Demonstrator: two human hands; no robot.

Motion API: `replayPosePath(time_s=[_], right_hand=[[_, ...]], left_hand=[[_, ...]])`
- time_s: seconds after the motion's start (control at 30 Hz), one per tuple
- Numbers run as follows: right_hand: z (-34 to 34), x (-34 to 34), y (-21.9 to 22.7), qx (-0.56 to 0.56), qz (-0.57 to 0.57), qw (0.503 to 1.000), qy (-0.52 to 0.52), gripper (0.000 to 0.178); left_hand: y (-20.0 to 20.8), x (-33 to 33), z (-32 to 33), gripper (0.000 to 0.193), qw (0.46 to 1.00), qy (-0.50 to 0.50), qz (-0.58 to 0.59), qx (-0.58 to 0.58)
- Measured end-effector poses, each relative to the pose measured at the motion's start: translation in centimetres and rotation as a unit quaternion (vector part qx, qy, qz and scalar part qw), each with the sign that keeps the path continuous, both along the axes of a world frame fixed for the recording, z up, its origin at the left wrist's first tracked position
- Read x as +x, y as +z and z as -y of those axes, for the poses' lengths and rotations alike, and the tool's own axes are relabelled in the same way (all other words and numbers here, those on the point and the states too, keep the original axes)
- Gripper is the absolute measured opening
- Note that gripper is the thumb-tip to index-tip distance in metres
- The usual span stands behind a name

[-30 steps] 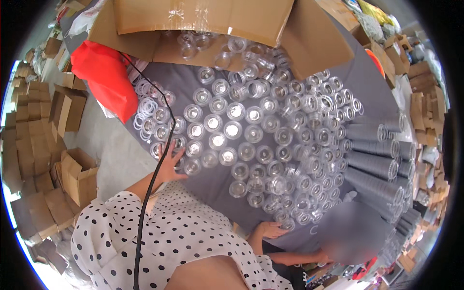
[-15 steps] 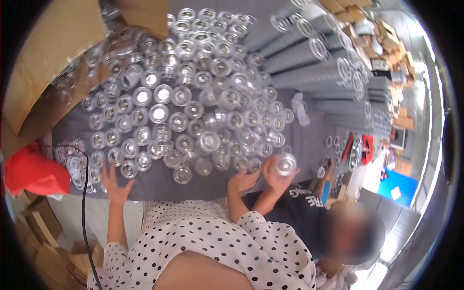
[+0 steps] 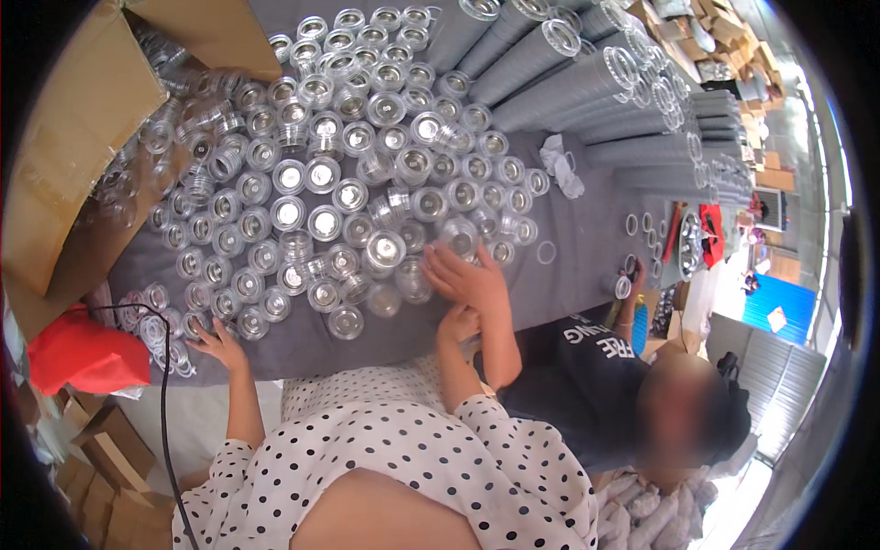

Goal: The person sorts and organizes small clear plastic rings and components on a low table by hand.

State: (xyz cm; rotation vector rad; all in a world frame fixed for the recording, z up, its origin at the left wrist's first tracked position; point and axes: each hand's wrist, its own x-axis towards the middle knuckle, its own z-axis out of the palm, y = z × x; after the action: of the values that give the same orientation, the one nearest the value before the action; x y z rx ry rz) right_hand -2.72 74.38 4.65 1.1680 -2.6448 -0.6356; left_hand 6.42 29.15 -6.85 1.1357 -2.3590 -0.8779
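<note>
Many clear round plastic jars [image 3: 346,322] stand in a crowded spread across the grey cloth. My left hand [image 3: 220,348] is at the near left edge of the spread, fingers apart, its fingertips close to a jar [image 3: 195,325]. Closer to the middle, my right hand [image 3: 457,324] has curled fingers and sits just under a co-worker's wrist; what it holds, if anything, is hidden. That co-worker's hand [image 3: 467,275] reaches over the jars and touches a clear jar [image 3: 458,236]. Beside my left hand lies a small pile of clear rings [image 3: 165,344].
An open cardboard box [image 3: 82,165] with more jars stands at the left, above a red bag [image 3: 87,350]. A black cable [image 3: 164,412] hangs near my left arm. Long stacks of clear ringed pieces [image 3: 559,92] fill the far right. The co-worker [image 3: 568,376] sits close on my right.
The co-worker's hand has moved left over the jars with the clear jar. My left hand has come nearer the front jars, and my right hand's fingers have curled. The whole view has shifted slightly.
</note>
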Motion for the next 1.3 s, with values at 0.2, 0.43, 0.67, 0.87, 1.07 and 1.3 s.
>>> replayPosePath(time_s=[0.2, 0.43, 0.67, 0.87, 1.07, 1.3], right_hand=[[3.9, 10.6, -8.2, -0.518, 0.007, 0.596, -0.613, 0.060], [5.9, 6.8, -3.7, -0.588, 0.011, 0.641, -0.494, 0.063], [2.7, 2.7, -4.2, -0.482, 0.059, 0.784, -0.386, 0.046], [5.9, 3.2, 0.1, -0.644, 0.188, 0.635, -0.383, 0.031], [11.9, 6.4, -0.2, -0.763, 0.463, 0.330, -0.306, 0.035], [17.2, 9.5, 1.0, -0.778, 0.456, 0.272, -0.336, 0.039]], left_hand=[[5.2, 1.7, -0.3, 0.064, 0.968, -0.191, 0.043, -0.156], [6.3, -1.0, -5.9, 0.063, 0.948, -0.313, 0.028, -0.049], [8.1, -2.1, -7.1, 0.061, 0.936, -0.344, 0.034, -0.070], [12.0, -4.1, -10.4, 0.055, 0.866, -0.491, 0.037, 0.088], [12.6, -4.5, -16.3, 0.054, 0.737, -0.481, 0.098, 0.463], [14.0, -3.2, -12.6, 0.052, 0.715, -0.506, 0.123, 0.466]])
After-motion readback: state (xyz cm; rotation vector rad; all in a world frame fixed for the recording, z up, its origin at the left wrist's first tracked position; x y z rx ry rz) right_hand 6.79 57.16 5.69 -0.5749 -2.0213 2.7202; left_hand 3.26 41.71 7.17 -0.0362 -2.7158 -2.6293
